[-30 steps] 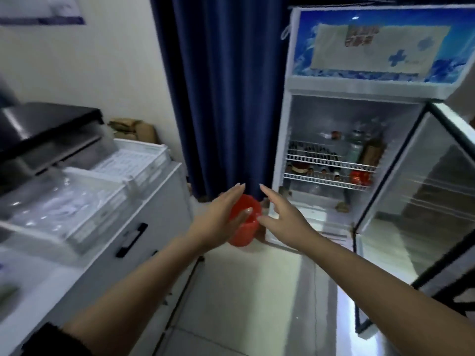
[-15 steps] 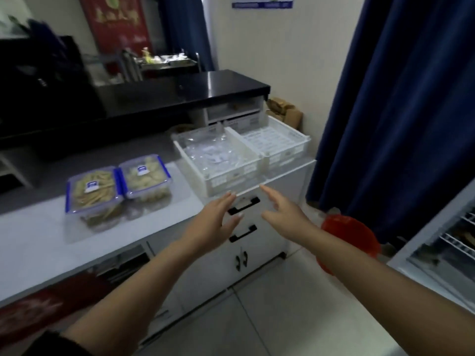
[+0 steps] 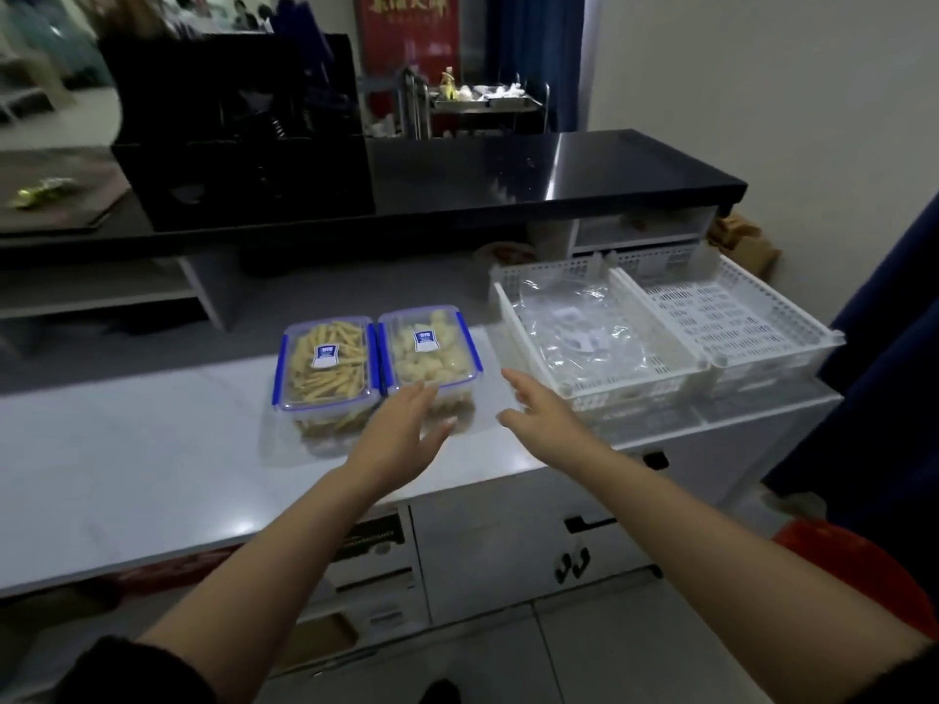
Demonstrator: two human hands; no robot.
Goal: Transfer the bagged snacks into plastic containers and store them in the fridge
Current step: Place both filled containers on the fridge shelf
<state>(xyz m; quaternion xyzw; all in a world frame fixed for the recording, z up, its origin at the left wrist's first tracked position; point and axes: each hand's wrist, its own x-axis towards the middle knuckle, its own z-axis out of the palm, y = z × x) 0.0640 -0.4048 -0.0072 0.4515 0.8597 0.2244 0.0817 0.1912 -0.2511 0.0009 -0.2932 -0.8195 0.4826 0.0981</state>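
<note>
Both hands now reach over the counter toward the two lidded containers, where half a second ago they hung short of its edge by the drawers

From the head view, the left hand [image 3: 401, 439] is spread, grip released, its fingertips over the near edge of the right container [image 3: 431, 350], which holds pale snack pieces; whether it touches cannot be told. Just beside it, touching, the left container [image 3: 326, 363] holds yellow sticks. Each clear lid has blue clips and a small blue-and-white label, too blurred to read. The right hand [image 3: 541, 411] hovers open, holding nothing, between that container and a white slatted basket [image 3: 676, 381] with clear plastic bags [image 3: 579, 332] inside. Both containers stand on the white counter [image 3: 152, 449]. A red banner [image 3: 406, 22] far behind carries gold characters, unreadable
</note>
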